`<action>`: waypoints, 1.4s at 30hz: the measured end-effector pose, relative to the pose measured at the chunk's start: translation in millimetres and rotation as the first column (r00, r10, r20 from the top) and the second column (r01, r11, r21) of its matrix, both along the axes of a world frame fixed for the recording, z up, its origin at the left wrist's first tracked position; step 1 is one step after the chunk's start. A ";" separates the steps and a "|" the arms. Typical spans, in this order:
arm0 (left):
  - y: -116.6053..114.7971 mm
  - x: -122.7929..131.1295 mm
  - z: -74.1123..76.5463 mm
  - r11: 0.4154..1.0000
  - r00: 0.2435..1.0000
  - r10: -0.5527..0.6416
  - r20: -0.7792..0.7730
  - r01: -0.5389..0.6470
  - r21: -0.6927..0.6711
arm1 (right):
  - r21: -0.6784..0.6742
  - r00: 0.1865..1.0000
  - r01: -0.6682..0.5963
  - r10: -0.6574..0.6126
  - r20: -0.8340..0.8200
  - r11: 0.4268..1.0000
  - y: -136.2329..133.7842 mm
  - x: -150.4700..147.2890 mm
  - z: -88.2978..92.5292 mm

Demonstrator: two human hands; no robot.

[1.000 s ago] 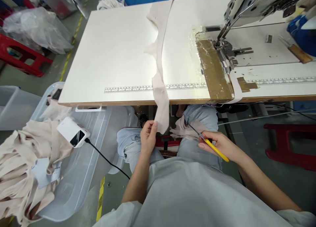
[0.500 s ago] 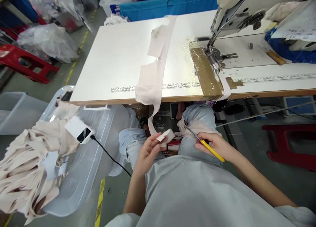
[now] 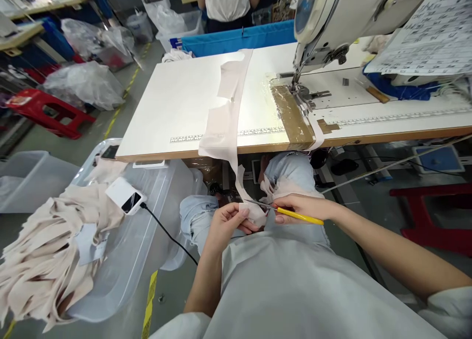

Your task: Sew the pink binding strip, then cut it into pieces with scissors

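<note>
Over my lap, my left hand (image 3: 229, 225) pinches the end of a pale pink fabric strip (image 3: 253, 212). My right hand (image 3: 295, 208) grips scissors with yellow handles (image 3: 300, 216); their blades point left and lie against the strip beside my left fingers. Whether the blades are closed on the cloth I cannot tell. From my left hand the strip runs up to the table edge, joining wider pale pink fabric pieces (image 3: 221, 127) on the white tabletop. More pale cloth (image 3: 291, 187) rests on my right thigh.
A sewing machine (image 3: 328, 24) stands on the white table (image 3: 165, 98), right of the fabric. At left, a clear plastic bin (image 3: 129, 275) carries heaped beige strips (image 3: 47, 250) and a white power bank (image 3: 125, 196) with a black cable. A person (image 3: 227, 4) stands beyond the table.
My right hand has brought the scissors left, up to the strip at my left hand. The strip end is now spread out flatter. The view has tilted up and shifted right.
</note>
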State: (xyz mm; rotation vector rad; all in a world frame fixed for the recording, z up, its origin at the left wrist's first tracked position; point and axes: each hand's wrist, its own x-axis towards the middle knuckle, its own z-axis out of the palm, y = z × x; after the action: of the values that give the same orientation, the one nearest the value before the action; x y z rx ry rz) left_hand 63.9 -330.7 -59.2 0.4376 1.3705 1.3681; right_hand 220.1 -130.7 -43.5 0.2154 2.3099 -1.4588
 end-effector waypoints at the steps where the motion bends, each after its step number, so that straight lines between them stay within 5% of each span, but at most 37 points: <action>1: 0.0 0.0 -0.4 1.000 1.000 0.015 0.020 -0.015 -0.004 | 0.003 0.999 -0.032 0.032 0.017 0.999 0.6 -3.1 1.5; 7: -2.9 -3.9 -5.7 0.997 0.996 0.079 0.049 -0.078 -0.024 | 0.050 0.995 -0.090 0.088 0.048 0.995 -1.5 -16.3 4.7; 15: 1.5 -13.6 -14.9 0.989 0.988 0.139 0.069 -0.135 -0.052 | 0.388 0.993 -0.106 0.117 -0.005 0.916 4.9 -29.8 -10.8; 20: 11.6 -23.2 -18.2 0.983 0.984 0.166 0.067 -0.159 -0.089 | 0.463 0.995 -0.070 0.095 -0.030 0.884 10.3 -40.1 -17.8; 37: 20.2 -29.2 -21.2 0.985 0.992 0.111 0.052 -0.103 -0.137 | 0.453 0.994 -0.084 0.105 -0.020 0.888 15.9 -50.2 -24.0; 42: 28.0 -19.2 -21.6 0.987 0.999 0.046 0.023 -0.042 -0.158 | 0.293 0.992 0.080 -0.046 -0.122 0.953 15.7 -45.5 -31.5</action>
State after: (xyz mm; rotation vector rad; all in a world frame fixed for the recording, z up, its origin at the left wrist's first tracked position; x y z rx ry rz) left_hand 44.6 -302.7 -80.8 0.2846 1.4616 1.2853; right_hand 174.6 -115.0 -75.0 0.2994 2.6343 -1.1707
